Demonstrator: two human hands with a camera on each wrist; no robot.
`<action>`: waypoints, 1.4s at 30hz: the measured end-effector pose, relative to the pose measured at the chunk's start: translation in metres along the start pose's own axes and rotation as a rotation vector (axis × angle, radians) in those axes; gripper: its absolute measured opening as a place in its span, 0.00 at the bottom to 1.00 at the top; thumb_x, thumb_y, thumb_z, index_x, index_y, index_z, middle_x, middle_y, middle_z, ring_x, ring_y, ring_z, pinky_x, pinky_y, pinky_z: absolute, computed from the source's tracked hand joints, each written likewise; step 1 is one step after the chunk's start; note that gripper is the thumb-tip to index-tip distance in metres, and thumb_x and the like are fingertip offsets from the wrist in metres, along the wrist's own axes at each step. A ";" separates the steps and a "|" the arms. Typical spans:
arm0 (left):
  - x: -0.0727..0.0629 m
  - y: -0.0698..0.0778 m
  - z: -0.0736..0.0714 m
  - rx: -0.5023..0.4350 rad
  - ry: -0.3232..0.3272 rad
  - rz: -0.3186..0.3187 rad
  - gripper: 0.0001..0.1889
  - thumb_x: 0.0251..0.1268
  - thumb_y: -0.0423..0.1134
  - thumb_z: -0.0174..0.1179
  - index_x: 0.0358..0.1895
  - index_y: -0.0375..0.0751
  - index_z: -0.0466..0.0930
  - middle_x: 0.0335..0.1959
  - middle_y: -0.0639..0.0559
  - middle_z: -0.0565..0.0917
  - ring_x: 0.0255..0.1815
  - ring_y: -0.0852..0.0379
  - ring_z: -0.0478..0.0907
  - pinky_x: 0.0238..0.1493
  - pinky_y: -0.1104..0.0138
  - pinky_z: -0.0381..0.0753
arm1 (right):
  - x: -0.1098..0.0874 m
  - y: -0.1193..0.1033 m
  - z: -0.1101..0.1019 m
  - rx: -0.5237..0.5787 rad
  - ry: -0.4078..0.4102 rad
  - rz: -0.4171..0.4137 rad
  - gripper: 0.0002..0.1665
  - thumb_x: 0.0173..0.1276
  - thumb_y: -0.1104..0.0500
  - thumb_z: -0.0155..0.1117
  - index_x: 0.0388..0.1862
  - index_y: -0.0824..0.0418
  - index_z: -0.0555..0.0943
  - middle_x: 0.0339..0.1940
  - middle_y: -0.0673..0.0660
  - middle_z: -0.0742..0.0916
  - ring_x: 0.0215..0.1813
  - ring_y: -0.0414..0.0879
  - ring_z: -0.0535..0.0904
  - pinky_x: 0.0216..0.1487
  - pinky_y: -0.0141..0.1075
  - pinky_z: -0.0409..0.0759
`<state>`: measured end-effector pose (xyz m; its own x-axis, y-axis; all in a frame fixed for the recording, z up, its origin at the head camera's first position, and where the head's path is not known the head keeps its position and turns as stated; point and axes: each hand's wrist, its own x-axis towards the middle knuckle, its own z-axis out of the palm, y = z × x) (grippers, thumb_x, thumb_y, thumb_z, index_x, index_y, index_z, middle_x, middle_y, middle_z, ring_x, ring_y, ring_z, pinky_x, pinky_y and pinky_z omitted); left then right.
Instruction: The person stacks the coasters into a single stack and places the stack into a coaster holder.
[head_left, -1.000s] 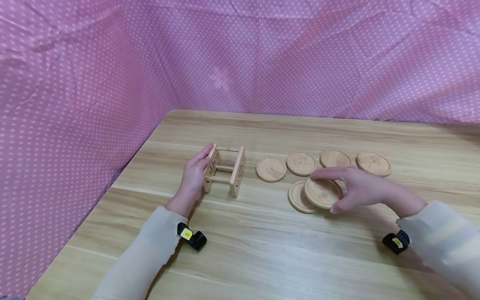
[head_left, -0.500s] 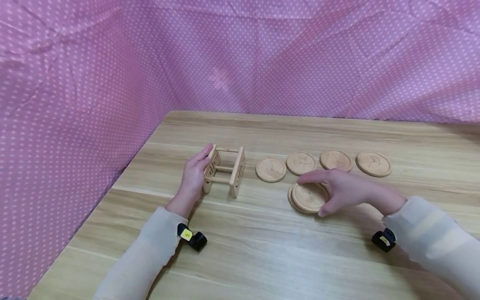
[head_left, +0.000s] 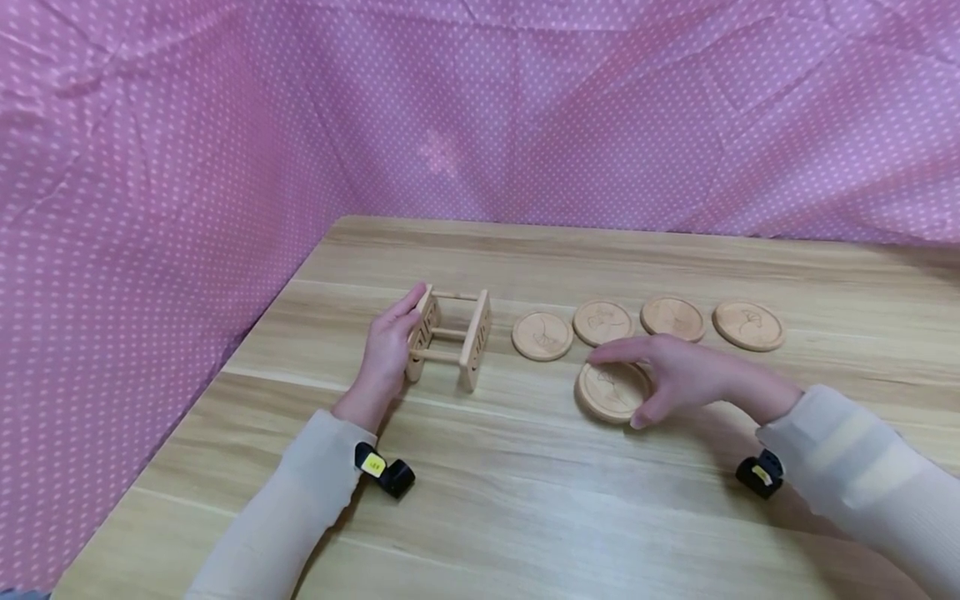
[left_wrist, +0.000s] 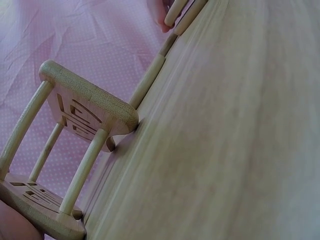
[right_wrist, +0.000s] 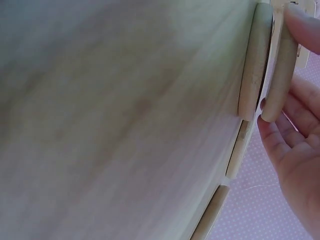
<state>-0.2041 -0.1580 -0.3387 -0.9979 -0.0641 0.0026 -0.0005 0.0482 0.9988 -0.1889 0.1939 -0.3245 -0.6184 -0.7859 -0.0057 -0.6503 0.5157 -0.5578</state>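
Wooden discs number six: one held disc (head_left: 611, 392) pinched in the right hand (head_left: 678, 379), one lower disc (right_wrist: 256, 65) just under that grip, and four row discs (head_left: 603, 323) beyond it, of which one lies off the grip's left side, one about straight ahead and two toward its right. Well left of that grip there is one wooden rack (head_left: 476, 342), with two end panels (left_wrist: 90, 102) and three rods (left_wrist: 84, 172) in view. Hands come to two, counting the left hand (head_left: 384, 350) at the rack; sleeves (head_left: 311, 483), two; black wrist devices (head_left: 393, 477), two, one behind each hand.
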 end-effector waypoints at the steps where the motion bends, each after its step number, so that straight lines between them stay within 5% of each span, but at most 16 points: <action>1: 0.000 0.000 0.000 -0.003 0.001 0.000 0.22 0.72 0.32 0.38 0.67 0.42 0.61 0.71 0.55 0.61 0.72 0.59 0.53 0.72 0.69 0.52 | 0.001 0.000 0.000 0.000 -0.002 0.000 0.47 0.40 0.54 0.77 0.63 0.61 0.71 0.63 0.61 0.75 0.64 0.58 0.68 0.66 0.55 0.63; 30: 0.001 -0.001 0.001 -0.026 0.002 0.024 0.22 0.71 0.31 0.39 0.67 0.39 0.61 0.70 0.53 0.61 0.72 0.59 0.54 0.71 0.70 0.53 | 0.003 0.007 0.002 0.045 -0.039 0.094 0.51 0.38 0.58 0.77 0.65 0.60 0.68 0.67 0.59 0.71 0.68 0.57 0.63 0.69 0.54 0.58; 42: 0.000 -0.001 0.001 -0.025 0.002 0.010 0.22 0.71 0.32 0.39 0.67 0.40 0.61 0.70 0.55 0.61 0.72 0.60 0.54 0.71 0.71 0.53 | 0.000 0.005 0.000 0.076 -0.011 0.124 0.56 0.41 0.51 0.77 0.69 0.61 0.62 0.69 0.58 0.68 0.69 0.59 0.60 0.70 0.56 0.54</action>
<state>-0.2039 -0.1569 -0.3397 -0.9977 -0.0660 0.0129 0.0113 0.0239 0.9997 -0.1918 0.1966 -0.3276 -0.6872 -0.7212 -0.0872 -0.5334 0.5825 -0.6133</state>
